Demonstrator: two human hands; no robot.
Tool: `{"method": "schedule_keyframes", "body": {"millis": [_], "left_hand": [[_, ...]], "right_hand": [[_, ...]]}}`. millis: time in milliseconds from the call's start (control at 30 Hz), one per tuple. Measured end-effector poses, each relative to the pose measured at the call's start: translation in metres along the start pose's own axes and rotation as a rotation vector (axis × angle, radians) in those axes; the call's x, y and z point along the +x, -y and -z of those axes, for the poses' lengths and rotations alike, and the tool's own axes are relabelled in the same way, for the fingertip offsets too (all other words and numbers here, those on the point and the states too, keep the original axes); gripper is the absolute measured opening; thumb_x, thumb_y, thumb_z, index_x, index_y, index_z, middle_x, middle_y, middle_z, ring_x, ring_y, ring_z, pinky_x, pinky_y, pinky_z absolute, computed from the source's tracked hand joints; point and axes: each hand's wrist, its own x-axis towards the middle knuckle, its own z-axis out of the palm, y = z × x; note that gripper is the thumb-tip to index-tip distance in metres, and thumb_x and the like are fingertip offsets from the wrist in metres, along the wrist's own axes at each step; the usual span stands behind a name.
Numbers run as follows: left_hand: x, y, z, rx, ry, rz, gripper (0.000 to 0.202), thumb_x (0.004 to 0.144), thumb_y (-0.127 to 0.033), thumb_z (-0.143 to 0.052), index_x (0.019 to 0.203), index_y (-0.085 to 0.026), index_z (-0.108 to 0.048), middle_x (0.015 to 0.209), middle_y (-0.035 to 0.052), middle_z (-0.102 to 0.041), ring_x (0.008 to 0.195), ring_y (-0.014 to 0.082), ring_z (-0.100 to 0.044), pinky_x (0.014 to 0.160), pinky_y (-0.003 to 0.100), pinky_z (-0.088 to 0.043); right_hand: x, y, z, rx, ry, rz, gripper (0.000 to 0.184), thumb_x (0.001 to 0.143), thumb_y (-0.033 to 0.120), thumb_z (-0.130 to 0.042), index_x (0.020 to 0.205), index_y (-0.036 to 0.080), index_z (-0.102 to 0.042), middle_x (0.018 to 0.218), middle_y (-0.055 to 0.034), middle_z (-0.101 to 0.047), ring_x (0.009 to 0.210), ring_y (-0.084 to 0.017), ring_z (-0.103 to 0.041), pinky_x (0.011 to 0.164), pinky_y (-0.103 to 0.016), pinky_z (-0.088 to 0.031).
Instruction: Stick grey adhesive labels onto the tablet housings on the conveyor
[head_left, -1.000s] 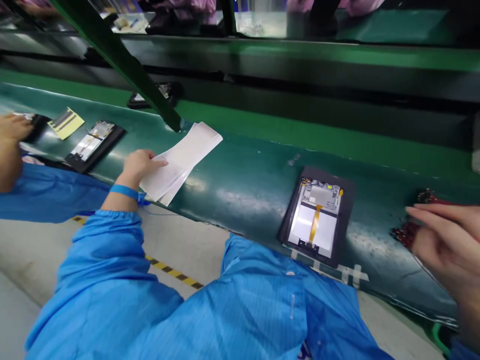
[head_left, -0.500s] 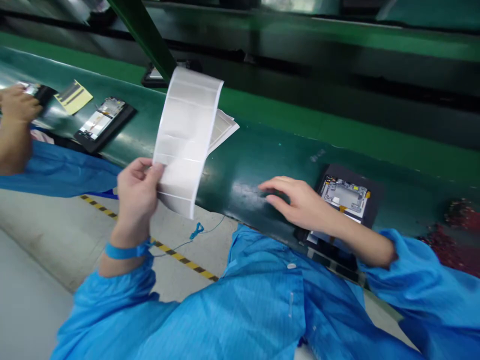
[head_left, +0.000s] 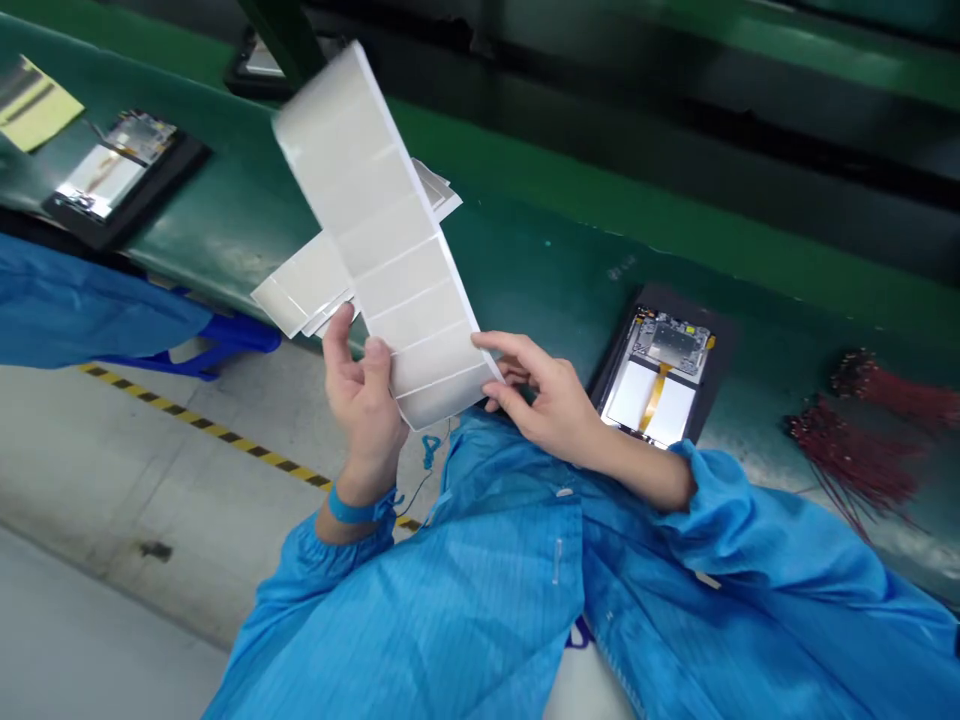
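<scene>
My left hand [head_left: 364,396] is closed on the lower end of a long white sheet of rectangular labels [head_left: 379,235], holding it up over the belt edge. At the sheet's lower right corner, my right hand [head_left: 542,397] has its fingertips touching the edge, fingers partly curled. More white label sheets [head_left: 300,285] lie on the green conveyor belt [head_left: 525,280] behind the raised one. An opened phone in a black tray [head_left: 661,365], with an orange flex cable, rests on the belt just right of my right hand.
A bundle of red wires [head_left: 862,440] lies on the belt at the right. Another opened phone in a tray [head_left: 112,175] and a yellow card [head_left: 34,100] sit at the left, near another person's blue sleeve [head_left: 82,310]. A green frame bar [head_left: 289,40] crosses overhead.
My left hand lifted the label sheet off the belt and brought it toward me. My right hand moved left from the red wires, past the phone, to the sheet's corner.
</scene>
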Motion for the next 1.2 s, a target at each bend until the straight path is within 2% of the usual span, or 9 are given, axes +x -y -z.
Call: {"method": "schedule_keyframes", "body": {"millis": [100, 200, 333, 500, 567, 700, 833, 1000, 1200], "left_hand": [[-0.022, -0.008, 0.010, 0.045, 0.228, -0.013, 0.096, 0.079, -0.071, -0.085, 0.159, -0.038, -0.043, 0.155, 0.0112, -0.058, 0.129, 0.0332, -0.068, 0.098, 0.045, -0.065], [-0.040, -0.019, 0.018, 0.177, 0.336, -0.025, 0.087, 0.082, -0.059, -0.089, 0.156, -0.033, -0.050, 0.151, 0.0134, -0.061, 0.117, 0.0323, -0.074, 0.086, 0.041, -0.069], [-0.047, -0.030, 0.019, 0.208, 0.324, -0.008, 0.054, 0.090, -0.044, -0.085, 0.137, -0.024, -0.067, 0.116, 0.0098, -0.076, 0.081, 0.0199, -0.077, 0.071, 0.030, -0.069], [-0.042, -0.033, 0.014, 0.286, 0.284, -0.044, 0.027, 0.094, -0.040, -0.082, 0.110, -0.019, -0.080, 0.097, 0.0071, -0.080, 0.078, 0.0192, -0.080, 0.066, 0.024, -0.066], [-0.041, -0.031, 0.013, 0.350, 0.260, -0.069, 0.025, 0.095, -0.041, -0.080, 0.105, -0.019, -0.082, 0.090, 0.0061, -0.080, 0.073, 0.0185, -0.079, 0.062, 0.023, -0.063], [-0.041, -0.030, 0.013, 0.434, 0.201, -0.145, 0.024, 0.095, -0.043, -0.078, 0.096, -0.020, -0.083, 0.077, 0.0028, -0.077, 0.059, 0.0141, -0.069, 0.055, 0.023, -0.054], [-0.039, -0.036, 0.009, 0.462, 0.163, -0.184, 0.023, 0.093, -0.042, -0.079, 0.090, -0.019, -0.083, 0.069, 0.0017, -0.074, 0.053, 0.0112, -0.059, 0.050, 0.021, -0.046], [-0.037, -0.043, 0.002, 0.360, 0.160, -0.100, 0.021, 0.090, -0.040, -0.082, 0.086, -0.018, -0.082, 0.069, 0.0022, -0.074, 0.053, 0.0122, -0.064, 0.051, 0.021, -0.051], [-0.036, -0.040, 0.002, 0.244, 0.190, 0.066, 0.029, 0.089, -0.047, -0.086, 0.090, -0.018, -0.080, 0.068, 0.0028, -0.075, 0.053, 0.0165, -0.070, 0.053, 0.025, -0.058]], "right_hand": [[0.000, -0.002, 0.001, 0.039, -0.047, -0.026, 0.041, 0.103, 0.032, -0.062, 0.143, 0.028, -0.057, 0.092, 0.0021, -0.071, 0.077, -0.016, -0.075, 0.076, -0.034, -0.062], [0.003, -0.005, 0.004, -0.078, -0.041, 0.012, 0.035, 0.101, 0.030, -0.064, 0.135, 0.026, -0.064, 0.093, 0.0006, -0.072, 0.078, -0.015, -0.071, 0.071, -0.031, -0.057], [0.006, -0.006, 0.009, -0.250, -0.123, 0.166, 0.011, 0.099, 0.024, -0.065, 0.104, 0.022, -0.074, 0.104, -0.0054, -0.067, 0.088, -0.016, -0.064, 0.071, -0.029, -0.053], [0.009, -0.008, 0.006, -0.302, -0.102, 0.188, 0.020, 0.106, 0.026, -0.056, 0.096, 0.022, -0.073, 0.095, -0.0042, -0.074, 0.090, -0.018, -0.069, 0.084, -0.032, -0.054], [0.009, -0.009, 0.004, -0.354, -0.101, 0.177, 0.024, 0.108, 0.028, -0.051, 0.101, 0.023, -0.074, 0.096, -0.0037, -0.079, 0.091, -0.019, -0.072, 0.086, -0.033, -0.054], [0.009, -0.009, 0.000, -0.480, -0.158, 0.211, 0.029, 0.111, 0.029, -0.045, 0.121, 0.024, -0.072, 0.118, -0.0064, -0.081, 0.103, -0.021, -0.074, 0.091, -0.037, -0.053], [0.009, -0.010, 0.004, -0.663, -0.194, 0.305, 0.033, 0.112, 0.034, -0.045, 0.115, 0.027, -0.076, 0.127, -0.0090, -0.080, 0.105, -0.025, -0.073, 0.089, -0.043, -0.053], [0.007, -0.013, 0.013, -0.851, -0.119, 0.396, 0.036, 0.112, 0.036, -0.042, 0.125, 0.032, -0.076, 0.148, -0.0061, -0.071, 0.100, -0.024, -0.072, 0.071, -0.041, -0.047], [0.004, -0.013, 0.017, -0.961, -0.075, 0.555, 0.033, 0.112, 0.031, -0.045, 0.123, 0.031, -0.076, 0.144, -0.0041, -0.074, 0.098, -0.024, -0.073, 0.063, -0.039, -0.042]]}}
